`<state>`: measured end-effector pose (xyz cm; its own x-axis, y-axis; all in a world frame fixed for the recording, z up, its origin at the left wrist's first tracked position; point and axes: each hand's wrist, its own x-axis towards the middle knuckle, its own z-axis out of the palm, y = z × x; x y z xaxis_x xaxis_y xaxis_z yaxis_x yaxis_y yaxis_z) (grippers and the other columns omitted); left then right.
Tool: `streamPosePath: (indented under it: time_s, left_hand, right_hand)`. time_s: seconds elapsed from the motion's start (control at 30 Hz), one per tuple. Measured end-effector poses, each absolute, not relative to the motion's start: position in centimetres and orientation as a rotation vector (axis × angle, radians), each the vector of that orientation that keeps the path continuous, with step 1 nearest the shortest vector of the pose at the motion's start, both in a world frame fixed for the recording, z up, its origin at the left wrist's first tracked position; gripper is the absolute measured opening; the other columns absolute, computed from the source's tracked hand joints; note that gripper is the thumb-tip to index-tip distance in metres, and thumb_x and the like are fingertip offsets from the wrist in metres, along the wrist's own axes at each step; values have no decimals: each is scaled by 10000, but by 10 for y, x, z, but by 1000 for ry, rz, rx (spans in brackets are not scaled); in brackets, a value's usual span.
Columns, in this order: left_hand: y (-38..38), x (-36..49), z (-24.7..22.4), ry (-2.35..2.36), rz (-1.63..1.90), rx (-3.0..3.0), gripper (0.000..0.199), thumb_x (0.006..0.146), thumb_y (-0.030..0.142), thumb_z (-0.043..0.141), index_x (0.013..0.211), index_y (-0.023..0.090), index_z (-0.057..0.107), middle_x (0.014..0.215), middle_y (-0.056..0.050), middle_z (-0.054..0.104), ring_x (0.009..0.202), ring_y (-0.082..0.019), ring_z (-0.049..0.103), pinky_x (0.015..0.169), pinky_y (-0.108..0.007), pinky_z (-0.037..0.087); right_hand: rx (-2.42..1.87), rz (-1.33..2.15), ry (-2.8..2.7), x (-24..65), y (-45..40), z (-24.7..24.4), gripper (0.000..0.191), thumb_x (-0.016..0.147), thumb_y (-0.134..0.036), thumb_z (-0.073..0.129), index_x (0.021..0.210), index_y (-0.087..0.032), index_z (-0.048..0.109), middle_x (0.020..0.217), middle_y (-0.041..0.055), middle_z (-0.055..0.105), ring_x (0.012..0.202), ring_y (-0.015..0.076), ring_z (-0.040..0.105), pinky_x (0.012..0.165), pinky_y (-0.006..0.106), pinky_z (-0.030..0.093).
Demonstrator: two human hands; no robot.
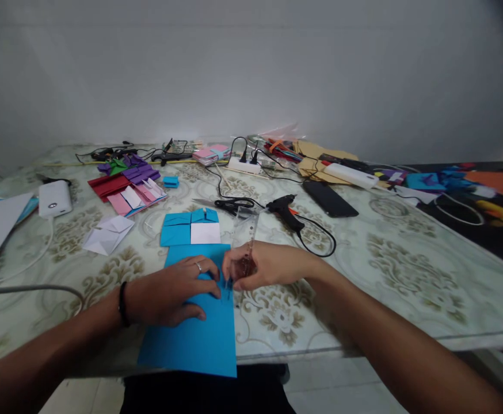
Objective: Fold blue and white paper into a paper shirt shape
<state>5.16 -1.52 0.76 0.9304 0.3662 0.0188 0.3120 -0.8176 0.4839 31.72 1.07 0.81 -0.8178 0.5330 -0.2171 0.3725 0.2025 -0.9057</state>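
Note:
A sheet of blue paper point(204, 345) lies at the table's front edge, its near end sticking out past it. My left hand point(174, 292) rests on the paper with its fingers spread, a ring and a black wristband on it. In my right hand point(271, 265) is a clear ruler point(246, 227), gripped along the sheet's right edge; its lower part is hard to make out against the fingers. Just beyond the sheet, touching its far edge, sit folded blue pieces point(176, 229) and a white square point(205, 233).
Beyond my hands lie black scissors point(234, 204), a glue gun point(286, 211) with its cord, and a phone point(330, 198). A power strip point(243, 165) stands farther back. To the left are folded coloured papers point(109, 185), a white power bank point(55, 198) and white sheets point(1, 224).

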Motion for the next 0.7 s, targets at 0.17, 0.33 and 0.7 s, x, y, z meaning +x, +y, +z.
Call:
streamPosePath:
  time_s: [0.17, 0.33, 0.7]
  left_hand:
    - [-11, 50, 3, 445, 153, 2589, 267, 960, 282, 652, 1217, 218, 686, 1362, -140, 592, 1290, -339, 562, 1097, -490, 484]
    - [-11, 49, 2, 351, 139, 2648, 396, 963, 252, 614, 1356, 278, 655, 1463, -140, 565, 1345, -358, 522, 1139, -552, 432]
    - [-20, 52, 1, 411, 102, 2624, 561, 889, 472, 721, 1405, 278, 618, 1581, -134, 511, 1470, -430, 431, 1237, -688, 250]
  right_hand:
    - [-949, 1617, -2282, 324, 20, 5, 166, 832, -279, 764, 916, -193, 649, 749, -47, 608, 666, 107, 535, 618, 233, 438]
    - [-967, 1592, -2195, 332, 30, -4, 260, 812, -347, 792, 921, -198, 609, 821, -25, 644, 735, 132, 593, 682, 263, 480]
    - [-1120, 1445, -2150, 338, 38, 1, 374, 782, -405, 817, 1042, -198, 644, 878, 5, 699, 778, 164, 647, 673, 278, 503]
